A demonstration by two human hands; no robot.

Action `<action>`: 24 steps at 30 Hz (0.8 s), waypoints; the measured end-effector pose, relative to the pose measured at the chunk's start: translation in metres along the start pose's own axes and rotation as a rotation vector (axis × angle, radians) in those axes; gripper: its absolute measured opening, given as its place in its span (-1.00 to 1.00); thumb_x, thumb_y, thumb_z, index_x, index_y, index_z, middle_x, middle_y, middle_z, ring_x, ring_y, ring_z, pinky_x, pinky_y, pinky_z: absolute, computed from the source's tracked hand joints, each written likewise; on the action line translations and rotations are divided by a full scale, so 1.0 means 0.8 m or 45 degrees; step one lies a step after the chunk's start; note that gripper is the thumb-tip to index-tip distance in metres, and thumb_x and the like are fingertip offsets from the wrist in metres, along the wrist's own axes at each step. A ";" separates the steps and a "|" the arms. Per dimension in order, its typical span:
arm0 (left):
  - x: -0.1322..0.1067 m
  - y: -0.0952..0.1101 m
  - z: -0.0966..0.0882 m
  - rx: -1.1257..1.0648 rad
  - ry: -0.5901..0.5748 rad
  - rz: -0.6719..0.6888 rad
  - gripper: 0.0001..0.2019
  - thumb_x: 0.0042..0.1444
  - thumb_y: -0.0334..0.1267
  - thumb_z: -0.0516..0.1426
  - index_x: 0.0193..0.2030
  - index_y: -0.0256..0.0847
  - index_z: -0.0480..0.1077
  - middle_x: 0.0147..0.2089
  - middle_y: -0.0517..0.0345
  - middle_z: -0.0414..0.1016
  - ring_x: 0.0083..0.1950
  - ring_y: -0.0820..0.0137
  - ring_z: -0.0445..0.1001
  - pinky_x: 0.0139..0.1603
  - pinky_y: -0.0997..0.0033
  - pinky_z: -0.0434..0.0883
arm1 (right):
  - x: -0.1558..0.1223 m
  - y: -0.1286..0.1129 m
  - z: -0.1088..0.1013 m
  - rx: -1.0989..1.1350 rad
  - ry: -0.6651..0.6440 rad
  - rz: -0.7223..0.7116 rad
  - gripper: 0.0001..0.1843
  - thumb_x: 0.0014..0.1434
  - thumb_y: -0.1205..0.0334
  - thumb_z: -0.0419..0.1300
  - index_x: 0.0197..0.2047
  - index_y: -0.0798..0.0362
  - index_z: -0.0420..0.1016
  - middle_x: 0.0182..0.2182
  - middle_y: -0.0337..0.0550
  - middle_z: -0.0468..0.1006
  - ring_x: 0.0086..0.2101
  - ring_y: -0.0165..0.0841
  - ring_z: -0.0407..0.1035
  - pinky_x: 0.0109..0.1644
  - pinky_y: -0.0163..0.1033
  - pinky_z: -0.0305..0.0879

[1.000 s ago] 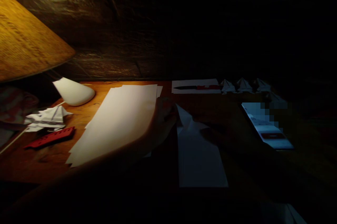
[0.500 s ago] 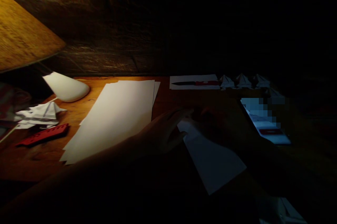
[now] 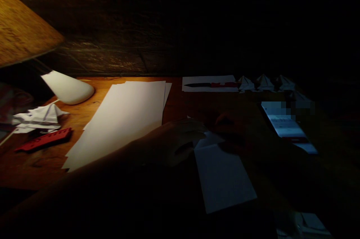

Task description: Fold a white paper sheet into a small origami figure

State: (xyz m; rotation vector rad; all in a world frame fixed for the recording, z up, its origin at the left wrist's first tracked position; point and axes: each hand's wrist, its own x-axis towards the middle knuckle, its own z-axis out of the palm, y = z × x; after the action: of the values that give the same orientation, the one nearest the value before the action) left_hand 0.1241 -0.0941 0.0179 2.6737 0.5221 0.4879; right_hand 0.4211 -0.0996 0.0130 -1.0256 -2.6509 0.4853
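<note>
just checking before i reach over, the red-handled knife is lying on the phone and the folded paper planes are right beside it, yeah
Not quite: the knife isn't on the phone. The head view shows it lying on a white sheet of paper, with the folded paper planes right beside it.

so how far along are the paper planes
Three folded paper planes stand in a row at the far side, so those look done. In hand is a white sheet, folded at its top end, with the left hand and right hand on it. Left to fold: the flat stack of white paper.
</note>
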 end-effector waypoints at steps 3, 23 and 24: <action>-0.003 -0.001 -0.003 0.008 -0.035 -0.007 -0.52 0.26 -0.42 0.12 0.33 -0.22 0.36 0.35 -0.13 0.43 0.40 0.15 0.37 0.40 0.03 0.41 | 0.001 -0.001 -0.002 0.036 0.004 -0.020 -0.57 0.34 -0.03 0.24 0.23 -0.18 0.55 0.10 -0.07 0.46 -0.04 -0.18 0.46 -0.02 -0.02 0.41; 0.001 -0.001 0.006 0.118 -0.096 -0.057 -0.75 0.38 -0.31 0.12 0.13 -0.23 0.47 0.34 -0.12 0.40 0.30 0.13 0.47 0.24 0.08 0.54 | 0.003 0.006 0.007 0.072 0.055 -0.018 -0.61 0.36 0.03 0.22 0.22 -0.18 0.54 0.09 -0.08 0.46 -0.03 -0.19 0.44 -0.01 -0.04 0.41; 0.002 0.000 0.006 0.120 -0.100 -0.061 -0.75 0.37 -0.31 0.12 0.14 -0.23 0.47 0.34 -0.12 0.39 0.30 0.12 0.47 0.24 0.07 0.54 | 0.003 0.006 0.006 0.064 0.047 -0.014 -0.60 0.36 0.04 0.22 0.22 -0.18 0.54 0.09 -0.09 0.46 -0.03 -0.19 0.44 -0.01 -0.04 0.41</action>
State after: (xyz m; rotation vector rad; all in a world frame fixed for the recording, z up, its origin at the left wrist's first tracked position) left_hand 0.1271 -0.0947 0.0137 2.7499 0.5983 0.3514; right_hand 0.4205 -0.0959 0.0072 -0.9951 -2.5968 0.5227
